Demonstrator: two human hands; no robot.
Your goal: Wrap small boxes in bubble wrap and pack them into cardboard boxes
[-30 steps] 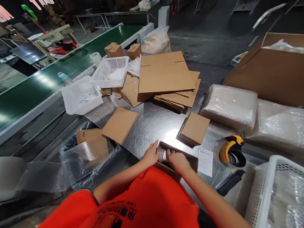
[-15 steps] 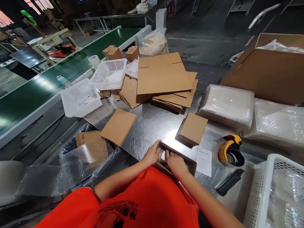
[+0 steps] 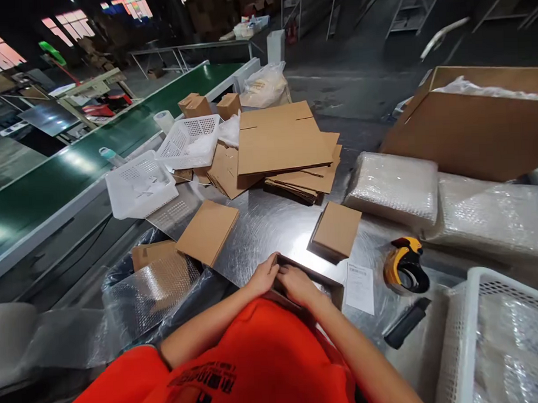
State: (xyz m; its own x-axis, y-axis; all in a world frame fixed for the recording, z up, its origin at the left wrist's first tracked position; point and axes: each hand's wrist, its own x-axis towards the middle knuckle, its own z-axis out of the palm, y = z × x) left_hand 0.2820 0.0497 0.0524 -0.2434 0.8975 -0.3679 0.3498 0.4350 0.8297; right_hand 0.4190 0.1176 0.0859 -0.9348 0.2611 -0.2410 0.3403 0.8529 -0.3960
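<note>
An open cardboard box [image 3: 331, 278] stands against my body at the near edge of the metal table. Around its left end my left hand [image 3: 263, 276] is closed, thumb near the rim. My right hand [image 3: 301, 287] reaches into the box at that same end, close to my left fingers; its fingertips are hidden inside. Something clear and shiny shows faintly in the box, too covered to name. Just beyond lies a small stack of brown cardboard [image 3: 337, 225]. A printed white slip [image 3: 359, 288] lies right of the box.
A yellow-and-black tape dispenser [image 3: 406, 266] and a black tool [image 3: 406, 324] lie on the right. Bubble-wrapped packs [image 3: 394, 185] and a white basket [image 3: 461, 336] stand beyond them. Flat cardboard sheets [image 3: 280, 139] and white trays [image 3: 138, 185] sit farther back, beside a green conveyor [image 3: 82, 158].
My right hand has shifted left inside the box, from its middle to its left end, its fingers now closer together. My left hand keeps to the left end. The view has tilted slightly.
</note>
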